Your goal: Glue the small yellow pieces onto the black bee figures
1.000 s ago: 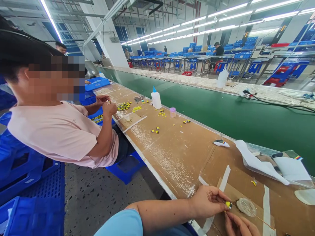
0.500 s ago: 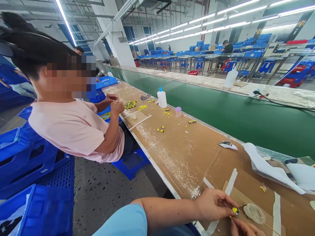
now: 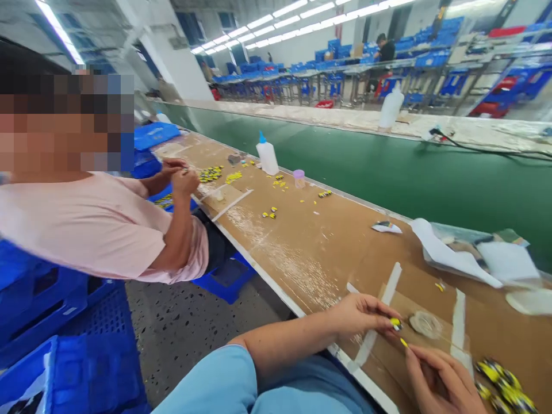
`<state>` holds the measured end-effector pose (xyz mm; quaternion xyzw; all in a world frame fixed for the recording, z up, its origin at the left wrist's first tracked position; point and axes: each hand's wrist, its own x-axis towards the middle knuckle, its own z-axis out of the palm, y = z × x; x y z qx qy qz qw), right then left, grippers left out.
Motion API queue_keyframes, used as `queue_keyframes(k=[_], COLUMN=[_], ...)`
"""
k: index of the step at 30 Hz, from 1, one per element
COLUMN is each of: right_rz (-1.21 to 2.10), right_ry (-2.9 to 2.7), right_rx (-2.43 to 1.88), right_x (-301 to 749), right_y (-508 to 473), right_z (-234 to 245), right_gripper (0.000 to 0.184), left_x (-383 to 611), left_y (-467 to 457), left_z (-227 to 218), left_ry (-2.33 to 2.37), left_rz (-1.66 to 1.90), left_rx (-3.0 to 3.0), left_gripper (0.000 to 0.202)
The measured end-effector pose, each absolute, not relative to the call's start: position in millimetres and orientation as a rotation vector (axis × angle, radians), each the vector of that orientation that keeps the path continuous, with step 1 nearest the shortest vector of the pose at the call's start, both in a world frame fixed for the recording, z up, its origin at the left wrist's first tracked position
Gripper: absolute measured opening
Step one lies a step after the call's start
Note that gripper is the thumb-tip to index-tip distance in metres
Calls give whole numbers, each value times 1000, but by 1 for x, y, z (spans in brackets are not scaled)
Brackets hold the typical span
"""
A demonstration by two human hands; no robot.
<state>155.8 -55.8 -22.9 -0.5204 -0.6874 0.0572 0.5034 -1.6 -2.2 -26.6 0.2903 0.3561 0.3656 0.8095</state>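
Yellow-black piece [image 3: 395, 324] | left hand [image 3: 357, 315] pinching it | right hand [image 3: 440, 382] just beside, grip unclear

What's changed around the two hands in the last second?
The head camera tipped down, bringing a heap of yellow-and-black pieces into view at lower right and showing more of the right hand. A thin yellow tip now sits slightly apart from the small yellow-and-black piece pinched in the left hand. The round clear dish stayed where it was.
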Motion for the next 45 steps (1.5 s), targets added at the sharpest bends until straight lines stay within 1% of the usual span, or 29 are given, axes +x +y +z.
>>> queue_keyframes(k=[2, 5, 12, 19, 35, 45], right_rz=[160, 198, 250, 233, 312, 208], right_ry=[-1653, -1617, -1581, -1622, -1631, -1699], right_rx=[-1318, -1336, -1359, -1344, -1366, -1325], right_x=[152, 147, 143, 142, 142, 144], right_y=[-56, -54, -54, -53, -54, -53], right_z=[-12, -5, -5, -5, -5, -8], right_gripper=[20, 13, 12, 6, 11, 7], left_x=[-4, -7, -9, -9, -10, -7], left_y=[0, 5, 6, 6, 5, 6], left_z=[-19, -11, -5, -9, -8, -2], left_ry=[754, 770, 794, 795, 827, 797], left_rz=[757, 712, 661, 641, 635, 650], left_rx=[591, 614, 696, 746, 810, 696], left_gripper=[59, 53, 52, 50, 43, 44])
